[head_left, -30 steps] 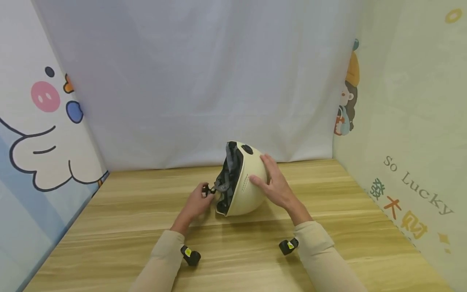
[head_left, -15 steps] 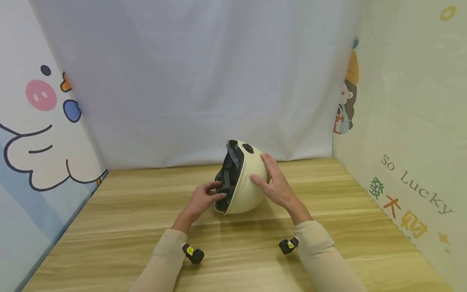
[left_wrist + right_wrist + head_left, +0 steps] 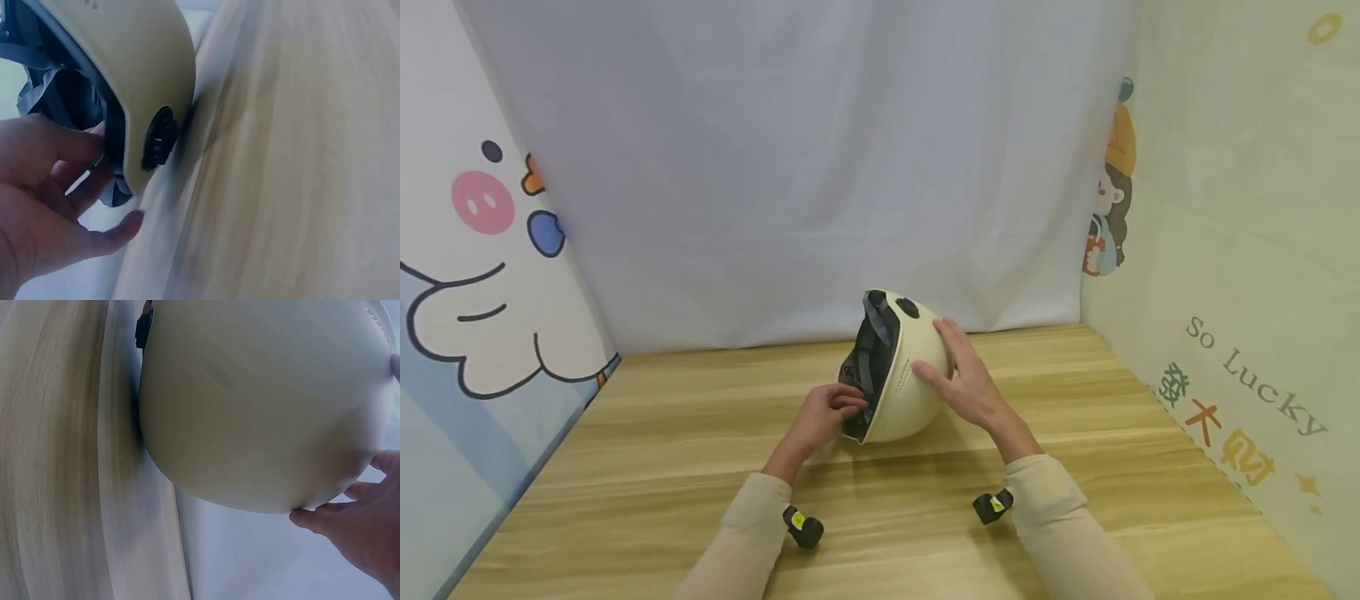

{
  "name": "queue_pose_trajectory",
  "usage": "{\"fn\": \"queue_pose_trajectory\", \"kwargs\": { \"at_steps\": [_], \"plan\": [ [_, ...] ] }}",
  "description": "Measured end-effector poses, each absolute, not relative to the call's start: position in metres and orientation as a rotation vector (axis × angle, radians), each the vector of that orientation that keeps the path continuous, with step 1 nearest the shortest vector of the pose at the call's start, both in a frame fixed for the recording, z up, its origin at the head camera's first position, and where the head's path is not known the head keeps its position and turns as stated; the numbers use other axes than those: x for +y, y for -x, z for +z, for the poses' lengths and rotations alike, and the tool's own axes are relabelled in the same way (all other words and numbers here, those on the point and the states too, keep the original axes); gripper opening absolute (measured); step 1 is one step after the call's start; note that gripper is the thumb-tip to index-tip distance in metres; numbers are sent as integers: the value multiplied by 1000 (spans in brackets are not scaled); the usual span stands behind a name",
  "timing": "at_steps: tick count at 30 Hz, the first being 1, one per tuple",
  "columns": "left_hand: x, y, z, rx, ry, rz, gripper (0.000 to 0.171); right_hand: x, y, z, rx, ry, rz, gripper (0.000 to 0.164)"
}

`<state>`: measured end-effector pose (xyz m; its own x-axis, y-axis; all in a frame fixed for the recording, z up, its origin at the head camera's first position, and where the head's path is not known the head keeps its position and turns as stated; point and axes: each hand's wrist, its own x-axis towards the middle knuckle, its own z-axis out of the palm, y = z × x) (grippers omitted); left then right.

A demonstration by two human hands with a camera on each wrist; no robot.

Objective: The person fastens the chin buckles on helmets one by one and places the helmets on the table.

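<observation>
One cream helmet (image 3: 910, 404) lay tilted on the wooden table (image 3: 625, 483), its dark opening (image 3: 868, 354) facing the left hand (image 3: 822, 419). That hand's fingers reached in past the rim (image 3: 127, 147), near a black fitting (image 3: 159, 139); whether they gripped anything could not be told. The right hand (image 3: 973, 390) touched the outer shell (image 3: 250, 412), its thumb and fingers spread wide.

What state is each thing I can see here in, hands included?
Cream helmet: tilted on its side, opening facing the person's left.
Grey straps: at the opening; buckled or not, cannot tell.
Left hand: partly inside the opening; grip unclear.
Right hand: spread against the helmet.
Wrist cameras: worn, one per wrist.
Curtain: hanging, softly creased.
</observation>
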<state>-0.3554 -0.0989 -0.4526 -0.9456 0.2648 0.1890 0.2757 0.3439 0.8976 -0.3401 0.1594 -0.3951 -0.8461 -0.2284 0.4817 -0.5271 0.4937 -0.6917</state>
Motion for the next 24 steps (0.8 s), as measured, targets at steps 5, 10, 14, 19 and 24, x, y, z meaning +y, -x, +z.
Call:
{"fn": "queue_pose_trajectory", "kwargs": {
  "at_steps": [5,10,14,19,24],
  "plan": [
    [-102,358,-456,-2527,281,-1747,17,159,340,-396,-2403,-660,1284,83],
    [-109,358,-455,-2507,36,-1871,33,159,340,-396,-2400,-662,1311,83],
    [-112,357,-455,-2530,-12,-2008,56,159,339,-396,-2411,-660,1328,82],
    [-116,358,-457,-2538,48,-2075,74,159,340,-397,-2422,-645,1294,82],
    [-117,358,-458,-2505,109,-2155,71,160,339,-394,-2372,-673,1298,80]
  ]
}}
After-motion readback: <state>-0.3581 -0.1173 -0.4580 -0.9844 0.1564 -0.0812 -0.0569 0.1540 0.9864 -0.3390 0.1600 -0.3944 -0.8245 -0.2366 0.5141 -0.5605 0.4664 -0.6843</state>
